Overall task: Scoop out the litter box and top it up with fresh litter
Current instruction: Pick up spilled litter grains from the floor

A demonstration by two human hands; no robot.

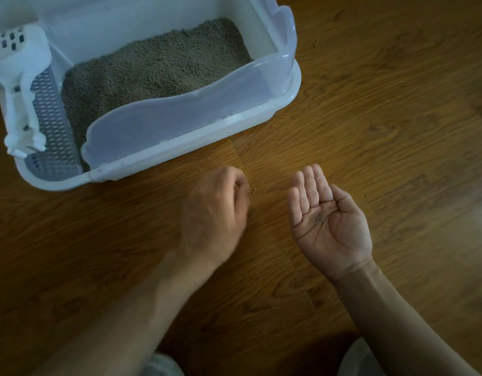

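Right hand (329,218) palm up, fingers straight, few litter grains (319,219) resting in palm. Left hand (214,210) palm down over floor (383,104), fingers curled, blurred; grip unclear. About three loose grains (252,189) just beside fingertips. One litter box (261,115) upper left, long axis lower-left to upper-right. One scoop (20,85) hangs at left end, handle toward viewer.

Bare floor (383,104) lies open to my right and between my hands; the litter box (234,123) blocks ahead-left.
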